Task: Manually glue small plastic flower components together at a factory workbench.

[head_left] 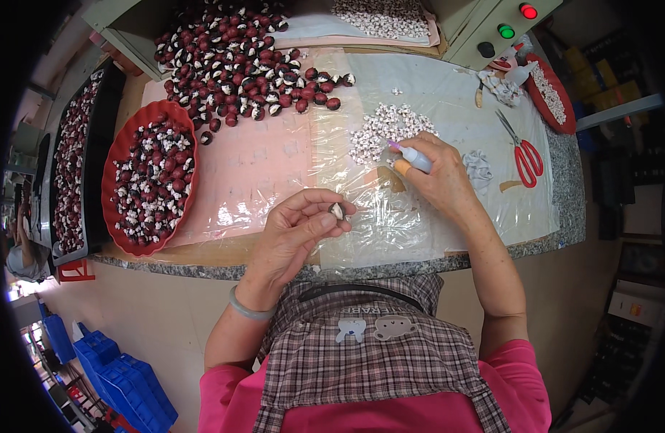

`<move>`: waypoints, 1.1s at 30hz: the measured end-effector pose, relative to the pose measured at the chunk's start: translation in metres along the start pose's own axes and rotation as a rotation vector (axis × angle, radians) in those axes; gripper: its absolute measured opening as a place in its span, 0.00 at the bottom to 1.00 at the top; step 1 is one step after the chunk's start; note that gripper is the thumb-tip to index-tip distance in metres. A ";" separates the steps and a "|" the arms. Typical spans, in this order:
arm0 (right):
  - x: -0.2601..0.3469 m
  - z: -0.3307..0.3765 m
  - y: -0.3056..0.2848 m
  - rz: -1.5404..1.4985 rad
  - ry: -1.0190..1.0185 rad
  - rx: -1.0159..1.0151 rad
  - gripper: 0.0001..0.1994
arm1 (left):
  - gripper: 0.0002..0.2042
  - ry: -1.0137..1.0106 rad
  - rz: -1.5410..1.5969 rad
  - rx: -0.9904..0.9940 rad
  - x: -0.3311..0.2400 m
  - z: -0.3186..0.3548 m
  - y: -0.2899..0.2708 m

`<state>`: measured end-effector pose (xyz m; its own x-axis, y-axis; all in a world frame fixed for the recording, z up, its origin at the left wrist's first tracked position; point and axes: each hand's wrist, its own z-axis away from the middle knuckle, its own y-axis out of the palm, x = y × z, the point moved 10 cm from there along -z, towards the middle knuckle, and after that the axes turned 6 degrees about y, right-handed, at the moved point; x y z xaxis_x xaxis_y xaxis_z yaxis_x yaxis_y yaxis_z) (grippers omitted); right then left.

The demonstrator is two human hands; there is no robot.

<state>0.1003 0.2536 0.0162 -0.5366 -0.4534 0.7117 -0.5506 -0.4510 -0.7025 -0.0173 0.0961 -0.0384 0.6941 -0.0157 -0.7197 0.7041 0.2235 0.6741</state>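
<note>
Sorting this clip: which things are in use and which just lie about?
In use: left hand pinching a small piece; right hand holding a glue bottle; white bits; dark red pieces.
Lying about: scissors; red tray.

You wear a bright pink short-sleeved top under a brown-and-white checked apron (376,361) with a dark neck strap and two small pale appliqué patches on its bib, a pale green bangle (247,309) on your left wrist, and an orange finger cot (402,167) on your right hand.
</note>
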 end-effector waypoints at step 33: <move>0.028 0.022 0.001 -0.044 -0.215 -0.042 0.09 | 0.14 0.029 -0.077 -0.048 0.003 -0.002 -0.001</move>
<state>0.0991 0.2234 0.0350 -0.3656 -0.5895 0.7202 -0.5988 -0.4434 -0.6669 -0.0161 0.0979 -0.0413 0.6332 -0.0070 -0.7740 0.7467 0.2687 0.6085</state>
